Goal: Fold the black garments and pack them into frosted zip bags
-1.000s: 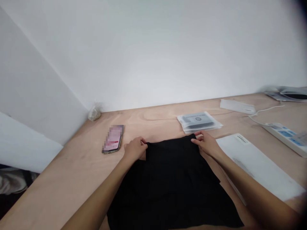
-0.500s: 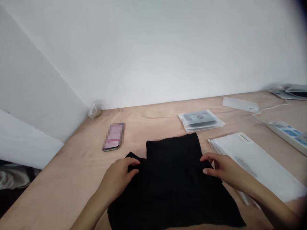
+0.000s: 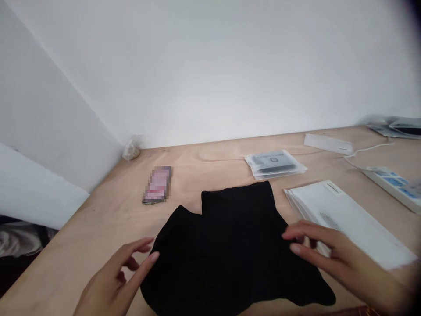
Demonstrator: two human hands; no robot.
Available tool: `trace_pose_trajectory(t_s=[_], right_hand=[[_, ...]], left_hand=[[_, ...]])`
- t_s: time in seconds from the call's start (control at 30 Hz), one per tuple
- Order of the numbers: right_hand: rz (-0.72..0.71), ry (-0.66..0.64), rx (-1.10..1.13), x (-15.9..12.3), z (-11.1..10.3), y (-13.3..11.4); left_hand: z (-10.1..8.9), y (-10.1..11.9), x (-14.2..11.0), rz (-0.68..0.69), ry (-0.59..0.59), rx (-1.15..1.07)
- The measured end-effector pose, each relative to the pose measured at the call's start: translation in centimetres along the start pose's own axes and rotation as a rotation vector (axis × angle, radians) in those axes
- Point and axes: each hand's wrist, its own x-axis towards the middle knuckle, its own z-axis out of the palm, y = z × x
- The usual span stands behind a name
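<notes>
Our open left hand (image 3: 113,281) hovers just beside the black cloth garment (image 3: 230,245) on the plywood table (image 3: 98,228), and our open right hand (image 3: 338,254) hangs over its edge, gripping nothing. A careless sweep of that right hand could knock the white envelopes (image 3: 342,219) just beyond, or scatter the clear plastic packets (image 3: 272,164) further back.

Plain white walls (image 3: 210,66) meet at a corner behind a pale plywood tabletop (image 3: 98,228), under soft, even light. Beyond the table's lower left edge lies a dark area, possibly floor, with crumpled cloth (image 3: 19,241).
</notes>
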Motion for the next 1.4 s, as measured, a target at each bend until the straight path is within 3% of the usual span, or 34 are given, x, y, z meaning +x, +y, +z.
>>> trace_pose_trajectory(t_s=[0.07, 0.17, 0.23, 0.33, 0.47, 0.57, 0.63, 0.73, 0.83, 0.9, 1.1, 1.4], right_hand=[[-0.107, 0.01, 0.011, 0.8, 2.0, -1.7], [-0.229, -0.157, -0.141, 0.6, 6.0, -3.5], [-0.255, -0.203, -0.25, 0.2, 8.1, -3.7], [-0.264, -0.189, -0.35, 0.0, 9.5, -3.1], [-0.299, -0.232, -0.379, 0.1, 9.3, -2.5], [-0.333, -0.307, -0.342, 0.2, 8.4, -3.0], [-0.318, -0.289, -0.33, 0.3, 8.0, -3.4], [-0.241, -0.118, -0.404, 0.9, 8.1, -3.3], [-0.207, 0.019, -0.522, 1.4, 8.9, -1.9], [-0.209, 0.063, -0.575, 1.6, 9.3, -0.6], [-0.244, 0.127, -0.614, 1.4, 9.5, 1.2], [-0.251, 0.121, -0.632, 1.5, 9.6, 1.1]], left_hand=[[0.5, 1.5, 1.0, -0.032, 0.028, 0.057], [1.4, 3.4, 1.6, 0.006, 0.043, 0.071], [1.8, 4.1, 1.7, 0.007, 0.129, 0.06], [1.8, 4.4, 2.0, -0.031, 0.231, 0.086], [1.5, 4.3, 2.2, 0.003, 0.107, 0.191], [2.0, 5.8, 1.0, 0.159, 0.217, 0.231], [3.3, 7.6, 0.0, 0.319, 0.301, 0.209], [6.5, 9.5, -0.6, 0.538, 0.152, 0.288], [9.3, 9.1, 0.0, 0.45, 0.068, 0.455], [10.2, 8.1, 0.5, 0.356, 0.044, 0.511], [10.0, 6.9, 0.9, 0.228, -0.089, 0.512], [10.3, 7.2, 0.8, 0.211, -0.081, 0.51]])
